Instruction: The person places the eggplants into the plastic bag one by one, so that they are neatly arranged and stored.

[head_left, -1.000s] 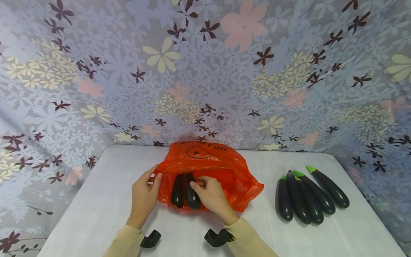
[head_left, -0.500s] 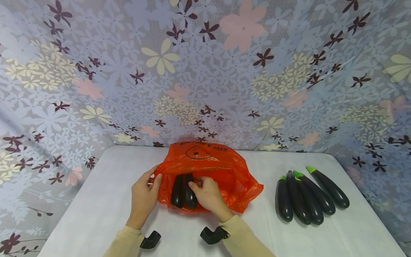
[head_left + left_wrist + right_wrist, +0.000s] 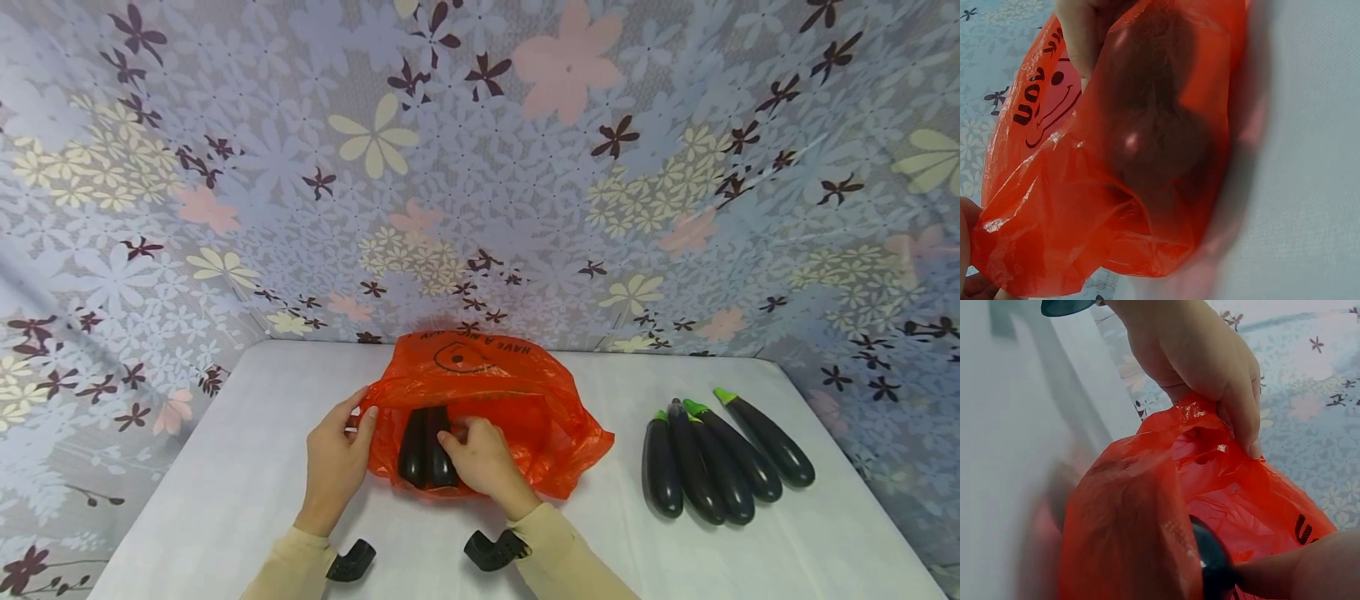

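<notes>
Inside the red bag point(image 3: 480, 358), the right eggplant point(image 3: 440, 458) now lies against the left eggplant point(image 3: 413, 450), their gap closed, seemingly freeing room beside them. The right hand point(image 3: 486, 457) grips it between thumb and fingers; the left hand point(image 3: 335, 458) pinches the bag's left rim.

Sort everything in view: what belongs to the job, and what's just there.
Part of the job:
red bag, its edge pinched by the left hand
two eggplants inside, one held by the right hand
five eggplants outside, probably, though untouched

Just there:
white table
floral backdrop
</notes>
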